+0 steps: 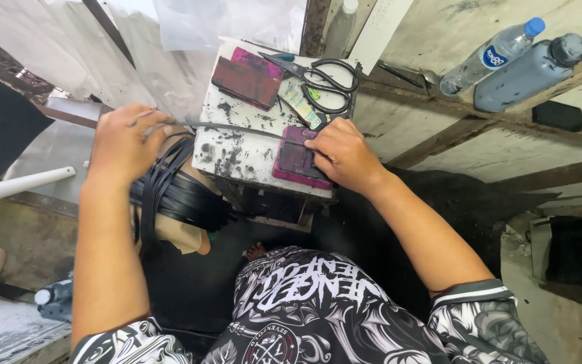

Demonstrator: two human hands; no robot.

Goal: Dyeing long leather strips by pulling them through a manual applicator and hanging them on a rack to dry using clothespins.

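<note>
My left hand (126,143) grips one end of a thin black strap (237,128) at the left edge of a small stained white work block (244,158). The strap stretches taut across the block to my right hand (343,156), which presses it down onto a magenta-edged dark pad (296,160). A bundle of black straps (176,192) hangs below my left hand, draped over my knee.
On the block's far side lie black scissors (325,79), a second dark red pad (245,82) and a small tube. Two plastic bottles (506,61) and a dark phone (557,114) rest on the wooden planks to the right. A white pipe (15,185) runs at the left.
</note>
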